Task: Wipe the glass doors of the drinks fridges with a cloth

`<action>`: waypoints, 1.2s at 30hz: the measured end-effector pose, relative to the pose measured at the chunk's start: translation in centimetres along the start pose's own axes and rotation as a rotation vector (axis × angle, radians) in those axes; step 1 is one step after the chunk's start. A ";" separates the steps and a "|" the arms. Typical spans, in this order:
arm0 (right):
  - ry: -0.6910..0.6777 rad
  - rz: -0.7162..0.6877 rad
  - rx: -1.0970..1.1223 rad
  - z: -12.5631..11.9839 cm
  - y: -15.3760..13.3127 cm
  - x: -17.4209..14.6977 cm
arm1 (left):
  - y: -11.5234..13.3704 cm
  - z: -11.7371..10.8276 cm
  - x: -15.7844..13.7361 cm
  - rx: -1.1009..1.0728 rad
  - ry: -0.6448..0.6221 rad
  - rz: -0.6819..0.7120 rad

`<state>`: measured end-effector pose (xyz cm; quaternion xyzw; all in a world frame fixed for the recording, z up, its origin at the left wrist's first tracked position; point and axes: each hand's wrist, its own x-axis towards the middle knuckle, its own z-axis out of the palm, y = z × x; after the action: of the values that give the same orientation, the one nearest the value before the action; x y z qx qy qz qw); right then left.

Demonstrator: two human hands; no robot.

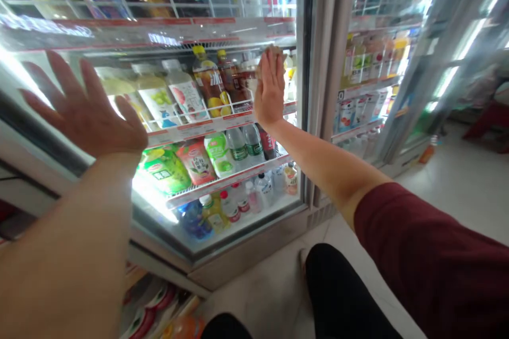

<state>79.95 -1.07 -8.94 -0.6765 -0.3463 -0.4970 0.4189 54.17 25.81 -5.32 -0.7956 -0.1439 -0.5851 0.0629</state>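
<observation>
My left hand [87, 108] is raised with its fingers spread wide in front of the left part of a drinks fridge; whether it touches the glass I cannot tell. My right hand [270, 85] lies flat against the glass door [246, 217], or very near it, fingers stretched upward. A brownish edge shows around its fingertips, possibly a reflection. Behind the glass, between the hands, stand yellow-capped tea bottles [210, 82] and a white-capped bottle with a pink fruit label [185, 90]. Neither hand shows a held object.
Lower shelves hold a large green bottle [165, 169], clear water bottles [237, 144] and small red-capped bottles [229, 206]. A metal door frame [324, 74] divides this fridge from another at right. An orange bottle [428, 151] stands on the tiled floor [457, 185]. Packs lie low at left.
</observation>
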 end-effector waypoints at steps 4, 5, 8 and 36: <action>-0.141 -0.159 -0.052 -0.9 -3.8 -0.4 | -0.3 0.1 -0.1 0.085 0.032 0.056; -0.219 -0.250 -0.077 -1.4 -4.8 -1.4 | -0.4 0.1 -0.2 0.097 0.033 0.066; -0.500 -0.617 -0.147 -2.9 -7.3 -4.7 | -0.5 0.2 -0.2 0.056 0.036 0.056; -0.308 -0.272 -0.122 -2.6 -4.8 -1.3 | 0.7 0.2 0.1 0.091 0.011 -0.041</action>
<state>74.33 -1.51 -8.74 -0.7157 -0.4635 -0.4597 0.2483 54.56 25.22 -5.21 -0.7856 -0.1866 -0.5833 0.0878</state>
